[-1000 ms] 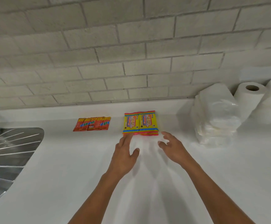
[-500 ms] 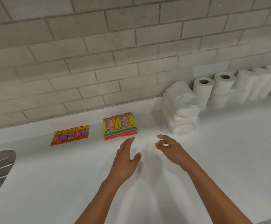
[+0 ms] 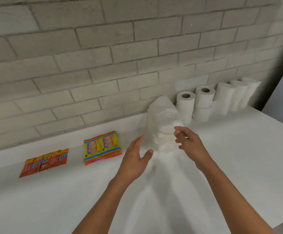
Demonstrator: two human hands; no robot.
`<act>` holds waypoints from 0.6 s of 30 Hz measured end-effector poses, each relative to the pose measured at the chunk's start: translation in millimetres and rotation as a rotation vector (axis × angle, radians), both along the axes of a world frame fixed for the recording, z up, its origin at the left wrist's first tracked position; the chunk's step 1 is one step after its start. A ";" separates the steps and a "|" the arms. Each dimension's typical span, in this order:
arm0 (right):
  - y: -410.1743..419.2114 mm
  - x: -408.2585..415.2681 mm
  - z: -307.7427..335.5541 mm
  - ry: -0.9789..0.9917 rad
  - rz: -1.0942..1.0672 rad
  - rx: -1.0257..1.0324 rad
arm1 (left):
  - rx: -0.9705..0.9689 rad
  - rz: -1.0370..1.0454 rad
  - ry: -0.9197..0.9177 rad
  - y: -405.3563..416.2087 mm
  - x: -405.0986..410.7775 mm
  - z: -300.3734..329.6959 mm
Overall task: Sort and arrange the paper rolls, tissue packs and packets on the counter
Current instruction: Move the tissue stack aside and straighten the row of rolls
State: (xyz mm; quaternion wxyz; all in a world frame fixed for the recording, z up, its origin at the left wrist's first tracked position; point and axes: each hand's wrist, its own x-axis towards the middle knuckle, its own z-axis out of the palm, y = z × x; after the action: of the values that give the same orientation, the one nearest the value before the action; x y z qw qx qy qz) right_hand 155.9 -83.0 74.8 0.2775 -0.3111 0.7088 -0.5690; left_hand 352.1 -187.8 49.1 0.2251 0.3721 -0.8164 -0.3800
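My two hands are above the white worktop (image 3: 221,157), and both are released: each grip has nothing in it. My left hand (image 3: 134,159) has straight fingers and the thumb spread out, and it is just left of the stack of tissue packs (image 3: 162,125). My right hand (image 3: 190,142) has loosely bent fingers, and its fingertips (image 3: 177,132) are in front of the right side of this stack; I cannot tell if they touch it. The stack stands near the brick wall (image 3: 103,56). To its right, the paper rolls (image 3: 205,102) stand in a row along the wall, some one on top of another. To the left of my left hand lie the yellow packets (image 3: 101,146), flat and side by side. Further left, well apart from them, lie the red packets (image 3: 44,163) in a row, also flat on the worktop.
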 end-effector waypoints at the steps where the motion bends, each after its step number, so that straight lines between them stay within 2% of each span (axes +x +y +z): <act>1: -1.6 -13.4 3.0 -0.004 -0.027 -0.027 | 0.003 0.014 0.018 -1.9 -12.0 3.2; 4: -9.9 -51.7 7.9 -0.027 -0.077 -0.062 | 0.029 0.087 0.068 -8.7 -43.9 11.7; 7: -22.5 -90.3 6.7 -0.064 -0.041 -0.041 | 0.096 0.166 0.115 -14.6 -75.1 21.3; 12: -55.8 -139.2 -3.4 -0.143 0.084 0.078 | 0.214 0.304 0.157 -28.7 -118.3 23.5; 18: -93.2 -155.0 -17.0 -0.296 0.183 0.196 | 0.456 0.447 0.202 -53.4 -149.0 8.8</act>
State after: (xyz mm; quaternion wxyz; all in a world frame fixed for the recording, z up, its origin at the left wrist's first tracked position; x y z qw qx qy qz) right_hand 0.8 -176.1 57.8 0.4583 -0.2586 0.6811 -0.5092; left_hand 203.1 -241.2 57.8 0.2934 0.5434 -0.5820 -0.5291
